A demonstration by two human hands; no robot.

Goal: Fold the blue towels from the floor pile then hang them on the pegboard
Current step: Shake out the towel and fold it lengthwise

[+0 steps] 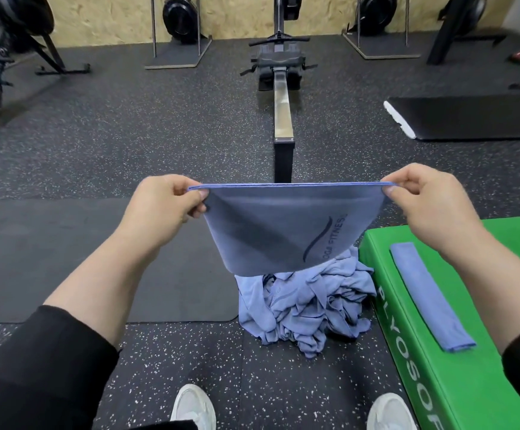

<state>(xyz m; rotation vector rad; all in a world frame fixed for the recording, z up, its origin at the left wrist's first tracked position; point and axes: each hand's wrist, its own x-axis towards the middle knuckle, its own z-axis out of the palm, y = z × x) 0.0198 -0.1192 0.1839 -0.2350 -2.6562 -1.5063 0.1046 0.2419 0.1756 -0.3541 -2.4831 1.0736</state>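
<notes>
My left hand [165, 201] and right hand [423, 198] each pinch an upper corner of a blue towel [286, 228] at mid-frame, fingers [390, 190] clamped on the hem, thumb against forefinger — the top edge drawn taut and level between them. That edge is the towel's long axis as I hold it, running left to right across the picture, both hands equally near it; the cloth hangs down from the fingers toward the floor. It looks already doubled, since two hems show along the top. As I judge it, the next fold turns on bringing one corner across to the other along that line.

The fabric is thin, smooth, matte, with a printed curve and lettering at its lower right. Directly below it, in the lower centre, the pile of blue towels [308, 308] lies crumpled on the speckled rubber floor [209, 361]. Just beside the pile, at lower right, a green foam plyo box [407, 367] carries one folded towel [429, 296] — a long narrow strip lying flat. A rowing machine [282, 119] stretches away at upper centre. No pegboard is in view.
</notes>
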